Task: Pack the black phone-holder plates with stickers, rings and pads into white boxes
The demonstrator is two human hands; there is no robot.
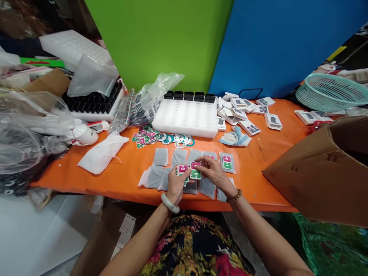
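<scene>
My left hand (175, 184), with a pale bangle on its wrist, grips a small stack of pink-and-green numbered packets (183, 170). My right hand (212, 171), with a bead bracelet on its wrist, pinches one such packet (195, 170) right beside that stack. Both hands hover over two rows of grey translucent sleeves (161, 157) laid out on the orange table (253, 180). One sleeve to the right (227, 162) holds a pink-and-green packet on top.
A white foam tray (186, 118) with black pieces along its back, loose packets (145, 138), teal and white rings (178, 140), several small white boxes (250, 128), a cardboard box (324, 172) at right, a teal basket (330, 92), plastic bags (31, 130) at left.
</scene>
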